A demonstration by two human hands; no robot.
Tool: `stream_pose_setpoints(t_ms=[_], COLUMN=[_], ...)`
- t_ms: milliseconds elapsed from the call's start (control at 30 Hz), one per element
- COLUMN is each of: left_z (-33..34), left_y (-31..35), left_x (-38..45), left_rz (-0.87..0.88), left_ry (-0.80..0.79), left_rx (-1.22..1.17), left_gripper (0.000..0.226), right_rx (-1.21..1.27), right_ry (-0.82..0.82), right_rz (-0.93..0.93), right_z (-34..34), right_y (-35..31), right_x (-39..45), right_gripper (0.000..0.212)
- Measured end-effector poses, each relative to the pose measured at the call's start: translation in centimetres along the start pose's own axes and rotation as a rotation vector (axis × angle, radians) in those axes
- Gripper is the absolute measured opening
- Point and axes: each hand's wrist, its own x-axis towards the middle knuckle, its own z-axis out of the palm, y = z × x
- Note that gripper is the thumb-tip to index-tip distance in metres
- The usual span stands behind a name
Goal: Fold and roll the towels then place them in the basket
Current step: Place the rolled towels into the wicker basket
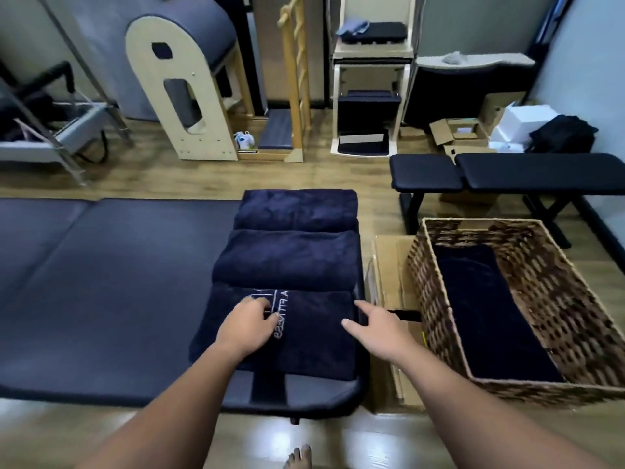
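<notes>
I see left hand [248, 321] resting on near folded towel [304, 336], fingers [262, 304] curled over its far edge beside white lettering. Right hand [378, 324] at towel's right edge, fingers [351, 324] spread and relaxed, touching cloth. Towel lies on padded surface [101, 282]; two rolled towels [287, 258] just beyond. Wicker basket [548, 299] at right holds dark towel.
</notes>
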Motion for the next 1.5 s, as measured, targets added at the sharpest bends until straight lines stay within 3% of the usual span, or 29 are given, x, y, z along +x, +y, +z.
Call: stream_pose_setpoints(t_ms=[133,267,467,600,867,967,1067,1500], left_z=[-1.2,-2.1,-1.6,-1.8,-1.6,-0.8,-0.1,3.2], left_y=[-5.7,-7.8,-9.9,-10.1,-10.3,-9.1,-7.4,10.0], left_x=[1.5,1.7,3.1,3.2,2.9,1.9,0.9,-1.0], left_rz=[-0.028,-0.043,-0.18,-0.142,-0.215,-0.217,-0.22,-0.081], left_ry=[-0.025,0.052,-0.204,-0.21,-0.206,-0.164,-0.108,-0.004], left_rx=[0.065,0.191,-0.224,-0.257,-0.485,-0.506,-0.536,-0.682], left_gripper=[0.028,0.049,0.084,0.083,0.064,0.059,0.056,0.053], right_rx=[0.053,0.008,0.152,0.17,0.085,0.155,0.193,0.175], right_ry=[0.047,0.148,0.197,0.16,0.137,0.172,0.181,0.337], right_rz=[0.091,0.185,0.305,0.328,0.298,0.265,0.225,0.128], right_z=[3.7,6.5,8.0,8.4,6.8,6.3,5.2,-9.5], right_y=[-2.4,-3.1,-3.0,-0.5,-1.9,-0.3,1.2,11.0], right_x=[1.3,1.9,3.0,4.7,1.9,0.6,-0.7,-5.8], right_gripper=[0.074,0.068,0.107,0.115,0.09,0.063,0.054,0.064])
